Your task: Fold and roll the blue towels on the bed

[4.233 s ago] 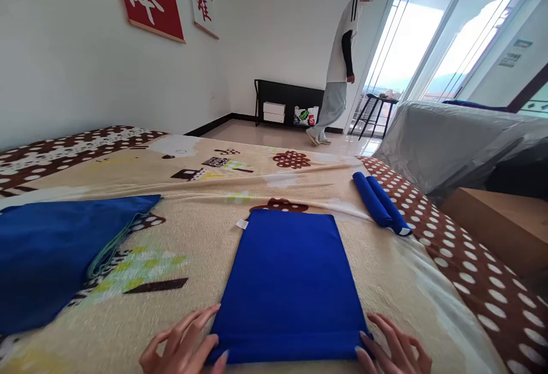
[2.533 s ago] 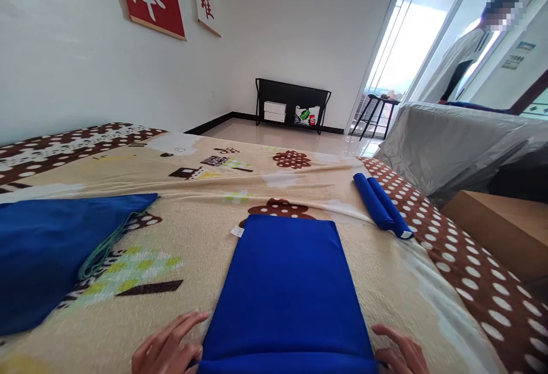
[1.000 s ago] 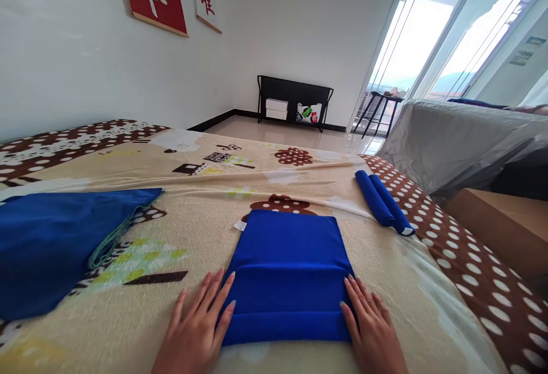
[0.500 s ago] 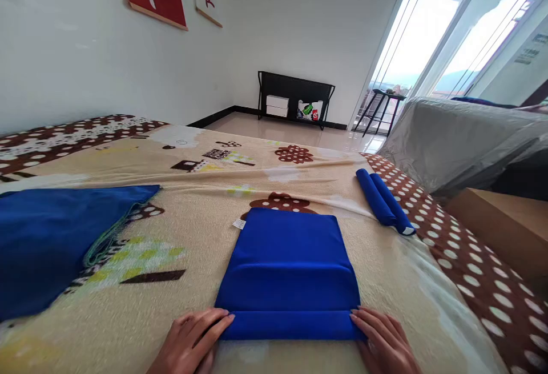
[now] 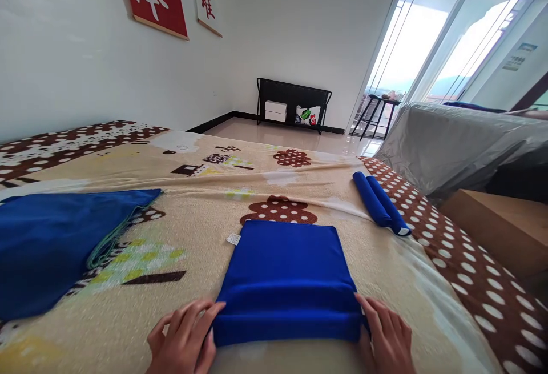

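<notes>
Fingers of the left hand (image 5: pixel 184 337) and right hand (image 5: pixel 387 342) curl around the two ends of the roll at the near edge of the blue towel (image 5: pixel 287 274) on the blanket (image 5: pixel 214 191); soft, light, limp cloth, best gripped at both ends

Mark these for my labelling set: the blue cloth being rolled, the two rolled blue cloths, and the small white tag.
blue cloth being rolled (image 5: pixel 285 260), head view, flat middle.
two rolled blue cloths (image 5: pixel 380 202), head view, mid-length.
small white tag (image 5: pixel 233 239), head view, centre.
</notes>
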The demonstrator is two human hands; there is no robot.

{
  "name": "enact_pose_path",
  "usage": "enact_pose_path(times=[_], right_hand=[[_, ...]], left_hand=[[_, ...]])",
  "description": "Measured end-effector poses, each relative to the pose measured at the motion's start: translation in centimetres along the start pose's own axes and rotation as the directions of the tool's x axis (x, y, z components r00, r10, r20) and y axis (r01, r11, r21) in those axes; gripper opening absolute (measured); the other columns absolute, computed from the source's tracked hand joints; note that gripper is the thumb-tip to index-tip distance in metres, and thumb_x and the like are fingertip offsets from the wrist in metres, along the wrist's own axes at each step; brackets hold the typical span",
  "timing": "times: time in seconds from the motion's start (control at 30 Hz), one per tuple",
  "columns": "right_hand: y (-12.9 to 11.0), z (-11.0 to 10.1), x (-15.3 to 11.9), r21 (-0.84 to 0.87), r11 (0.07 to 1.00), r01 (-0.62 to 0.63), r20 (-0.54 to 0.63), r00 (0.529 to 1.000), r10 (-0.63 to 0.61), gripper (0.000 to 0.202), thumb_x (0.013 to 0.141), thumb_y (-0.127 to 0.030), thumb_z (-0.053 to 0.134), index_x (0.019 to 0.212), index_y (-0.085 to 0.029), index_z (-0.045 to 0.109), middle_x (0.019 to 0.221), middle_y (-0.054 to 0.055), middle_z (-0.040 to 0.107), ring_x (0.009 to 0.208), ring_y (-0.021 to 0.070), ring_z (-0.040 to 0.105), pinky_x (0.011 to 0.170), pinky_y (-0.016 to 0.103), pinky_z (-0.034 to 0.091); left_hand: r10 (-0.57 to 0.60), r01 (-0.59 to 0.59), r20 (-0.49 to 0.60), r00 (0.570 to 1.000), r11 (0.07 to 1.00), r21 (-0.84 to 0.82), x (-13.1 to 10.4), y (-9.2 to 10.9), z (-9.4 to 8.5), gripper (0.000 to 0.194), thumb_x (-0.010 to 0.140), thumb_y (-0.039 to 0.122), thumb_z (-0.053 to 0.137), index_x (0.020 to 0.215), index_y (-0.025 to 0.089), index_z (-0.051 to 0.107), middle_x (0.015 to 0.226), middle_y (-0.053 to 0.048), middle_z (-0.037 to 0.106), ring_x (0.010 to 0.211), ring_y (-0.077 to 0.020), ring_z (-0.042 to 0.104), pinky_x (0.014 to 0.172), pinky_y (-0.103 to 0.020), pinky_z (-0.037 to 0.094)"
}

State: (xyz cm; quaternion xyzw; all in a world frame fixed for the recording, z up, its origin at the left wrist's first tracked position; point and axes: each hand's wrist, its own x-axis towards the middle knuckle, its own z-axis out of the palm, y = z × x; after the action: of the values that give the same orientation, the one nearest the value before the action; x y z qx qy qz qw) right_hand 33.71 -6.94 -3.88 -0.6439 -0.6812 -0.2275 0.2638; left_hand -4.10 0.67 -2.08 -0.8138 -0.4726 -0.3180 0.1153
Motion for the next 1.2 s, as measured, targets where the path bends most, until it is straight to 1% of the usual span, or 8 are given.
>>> enact_pose_path(times=[0.2,0.33,0.47,0.63,0.73,0.93,1.07,1.2], right_hand=[[-8.6,2.6,3.9,0.12,0.928,0.352,-0.031,0.936,-0.351,0.039,0.095,-0.018,0.043,0.131,-0.019,0.058,0.127,-0.003,0.068,0.113,0.0122,0.065,0.098,0.028,0.04],[-4.5,2.7,2.9,-0.027,0.967,0.252,0.041,0.967,-0.251,0.041,0.1,-0.036,0.042,0.132,-0.016,0.057,0.13,0.002,0.066,0.114,0.0177,0.065,0.096,0.033,0.043],[-0.4,2.3,0.8,-0.161,0.977,0.138,0.014,0.99,-0.138,0.044,0.1,-0.039,0.041,0.132,-0.014,0.058,0.131,0.009,0.065,0.115,0.0277,0.065,0.097,0.044,0.042],[-7.2,3.6,2.3,0.075,0.979,0.191,-0.026,0.982,-0.189,0.04,0.095,-0.022,0.044,0.132,-0.019,0.058,0.135,0.004,0.062,0.122,0.0201,0.061,0.101,0.036,0.043],[-9.4,4.3,4.1,0.118,0.975,0.189,0.055,0.979,-0.196,0.04,0.1,-0.034,0.04,0.134,-0.021,0.058,0.137,0.001,0.06,0.12,0.0185,0.062,0.098,0.035,0.048],[-1.3,3.4,3.2,-0.112,0.993,0.047,0.153,0.988,-0.03,0.053,0.102,-0.047,0.035,0.144,-0.017,0.048,0.14,0.008,0.057,0.124,0.0255,0.059,0.097,0.044,0.048],[1.6,2.0,1.1,-0.085,0.991,0.107,0.048,0.993,-0.103,0.046,0.1,-0.041,0.043,0.139,-0.019,0.052,0.141,0.011,0.056,0.125,0.0266,0.059,0.098,0.042,0.046],[1.8,0.7,0.2,0.066,0.945,0.32,0.029,0.946,-0.323,0.043,0.091,-0.024,0.052,0.133,-0.027,0.057,0.126,0.003,0.068,0.111,0.0186,0.067,0.093,0.03,0.048]], left_hand=[[0.37,-0.372,-0.106,0.923,0.928,-0.003,3.6,7.6,3.7,0.035,0.093,0.015,0.041,0.116,0.019,0.067,0.114,-0.004,0.074,0.113,-0.0151,0.063,0.105,-0.03,0.035],[0.31,-0.317,0.067,0.948,0.933,0.17,2.3,3.4,3.4,0.044,0.095,0.042,0.05,0.133,0.021,0.057,0.132,-0.001,0.066,0.12,-0.0165,0.06,0.103,-0.03,0.036],[0.078,-0.088,0.047,0.996,0.962,0.258,0.7,-0.5,1.5,0.045,0.094,0.036,0.05,0.137,0.021,0.055,0.138,-0.006,0.061,0.128,-0.0275,0.053,0.116,-0.048,0.02],[0.34,-0.348,0.072,0.937,0.927,0.139,3.3,5.5,2.2,0.051,0.089,0.016,0.044,0.139,0.018,0.053,0.145,-0.006,0.055,0.136,-0.0192,0.048,0.114,-0.036,0.029],[0.396,-0.407,0.129,0.909,0.91,0.076,4.6,6.9,3.8,0.046,0.096,0.029,0.045,0.141,0.021,0.052,0.139,-0.001,0.061,0.127,-0.0136,0.056,0.101,-0.027,0.041],[0.015,-0.04,0.142,0.99,0.984,0.171,2.9,-0.5,4.0,0.051,0.096,0.039,0.049,0.146,0.028,0.045,0.143,-0.004,0.057,0.13,-0.0231,0.054,0.115,-0.044,0.025],[0.089,-0.086,-0.012,0.996,0.983,0.16,1.8,-1.5,1.8,0.045,0.093,0.027,0.053,0.138,0.026,0.055,0.141,-0.009,0.059,0.127,-0.0253,0.056,0.113,-0.044,0.024],[0.277,-0.28,0.05,0.96,0.958,0.059,1.2,-0.3,-0.5,0.04,0.089,0.014,0.054,0.125,0.027,0.064,0.126,-0.003,0.069,0.115,-0.0181,0.063,0.101,-0.033,0.033]])
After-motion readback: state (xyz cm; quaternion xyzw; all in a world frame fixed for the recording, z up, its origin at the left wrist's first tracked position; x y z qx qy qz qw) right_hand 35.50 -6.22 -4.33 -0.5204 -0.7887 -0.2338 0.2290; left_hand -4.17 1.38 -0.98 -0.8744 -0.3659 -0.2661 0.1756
